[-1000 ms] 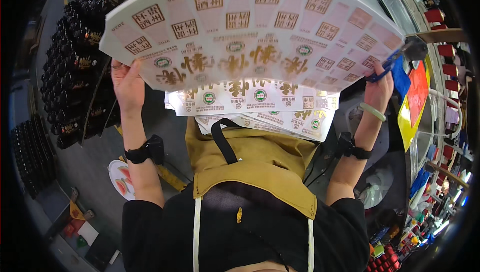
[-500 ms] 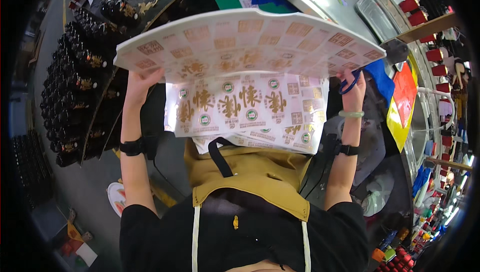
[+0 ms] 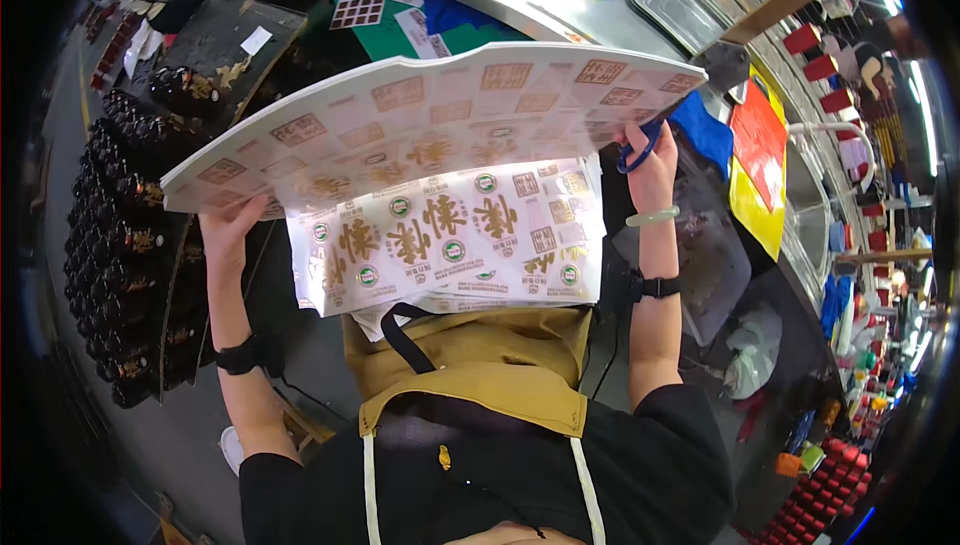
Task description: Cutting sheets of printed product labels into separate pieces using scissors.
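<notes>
White printed sheets [image 3: 440, 100] span between left grip [image 3: 228, 230] and right grip [image 3: 652, 167].

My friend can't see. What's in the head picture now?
A person's left hand and right hand hold a stack of printed sheets above other sheets near a tan apron. A blue loop is at the right hand; dark objects are piled at left.

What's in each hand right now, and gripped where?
Left hand and right hand hold the upper printed sheets near their left and right ends; the right hand also holds a blue loop.
</notes>
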Demonstrator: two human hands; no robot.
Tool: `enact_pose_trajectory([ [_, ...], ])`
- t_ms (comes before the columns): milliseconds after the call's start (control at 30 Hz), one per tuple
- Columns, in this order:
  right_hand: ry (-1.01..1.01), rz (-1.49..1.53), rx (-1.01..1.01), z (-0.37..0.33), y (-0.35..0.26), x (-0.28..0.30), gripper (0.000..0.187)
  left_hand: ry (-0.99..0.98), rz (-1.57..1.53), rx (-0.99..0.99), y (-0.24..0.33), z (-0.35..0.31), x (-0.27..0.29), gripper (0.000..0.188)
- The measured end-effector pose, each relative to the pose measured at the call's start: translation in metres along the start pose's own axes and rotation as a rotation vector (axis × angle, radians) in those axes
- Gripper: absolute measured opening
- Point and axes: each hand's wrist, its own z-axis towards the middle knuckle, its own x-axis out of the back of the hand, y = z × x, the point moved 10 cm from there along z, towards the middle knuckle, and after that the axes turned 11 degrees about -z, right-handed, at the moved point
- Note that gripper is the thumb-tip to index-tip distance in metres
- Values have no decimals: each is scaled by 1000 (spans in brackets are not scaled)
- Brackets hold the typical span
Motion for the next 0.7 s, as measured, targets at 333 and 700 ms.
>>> enact_pose_trajectory([
  [333,-16,-64,-8,-8,22,-2,20,-107,5,51,-29,-4,-5,27],
  [700,58,-237,-33,-26,0,17,13,3,21,91,-21,-17,-9,47],
])
